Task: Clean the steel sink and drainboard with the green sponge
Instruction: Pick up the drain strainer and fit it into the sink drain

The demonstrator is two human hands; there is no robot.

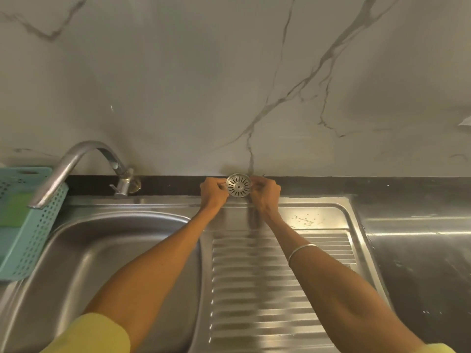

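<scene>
- head view: the left hand (pixel 213 191) and the right hand (pixel 265 191) each pinch an edge of the round drain strainer (pixel 238 186), both grips closed on it, held up at the back of the drainboard (pixel 280 276) near the dark surface (pixel 356 186) under the wall.
- the green sponge (pixel 11 208) lies in the teal basket (pixel 35 233), left of the tap (pixel 76 166), well apart from both hands.
- the sink (pixel 96 250) looks dry; specks show on the drainboard.
- judgement: scrubbing seems not yet begun; the strainer is out, while fetching the sponge and wiping sink and drainboard remain.
</scene>
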